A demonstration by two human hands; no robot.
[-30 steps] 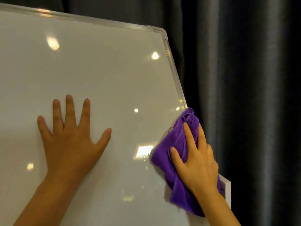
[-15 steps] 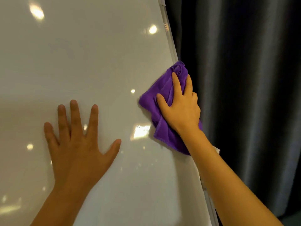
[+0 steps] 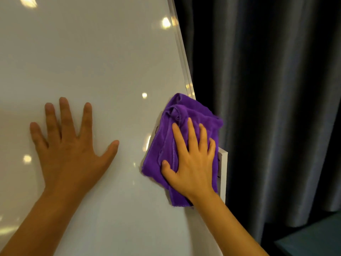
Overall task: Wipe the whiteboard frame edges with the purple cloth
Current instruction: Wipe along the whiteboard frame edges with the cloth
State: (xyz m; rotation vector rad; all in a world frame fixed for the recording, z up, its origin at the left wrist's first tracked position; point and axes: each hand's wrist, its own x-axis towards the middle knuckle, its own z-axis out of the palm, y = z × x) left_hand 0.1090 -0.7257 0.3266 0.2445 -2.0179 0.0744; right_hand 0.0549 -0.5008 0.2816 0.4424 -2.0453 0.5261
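The whiteboard (image 3: 96, 58) fills the left and middle of the view, glossy with light reflections. Its thin metal frame edge (image 3: 181, 52) runs down the right side. My right hand (image 3: 191, 163) lies flat on the bunched purple cloth (image 3: 166, 145) and presses it over the right frame edge. The cloth covers the frame there and hangs a little past it. A white piece (image 3: 223, 174) sticks out just right of the cloth. My left hand (image 3: 72, 150) rests flat on the board surface with fingers spread, holding nothing.
Dark grey curtains (image 3: 276, 108) hang close behind and to the right of the board. A strip of teal floor (image 3: 313, 239) shows at the bottom right.
My right hand and the cloth slid up the right frame edge, then back down it. The view tilted downward, so the board's top corner left the frame. My left hand stayed pressed on the board.
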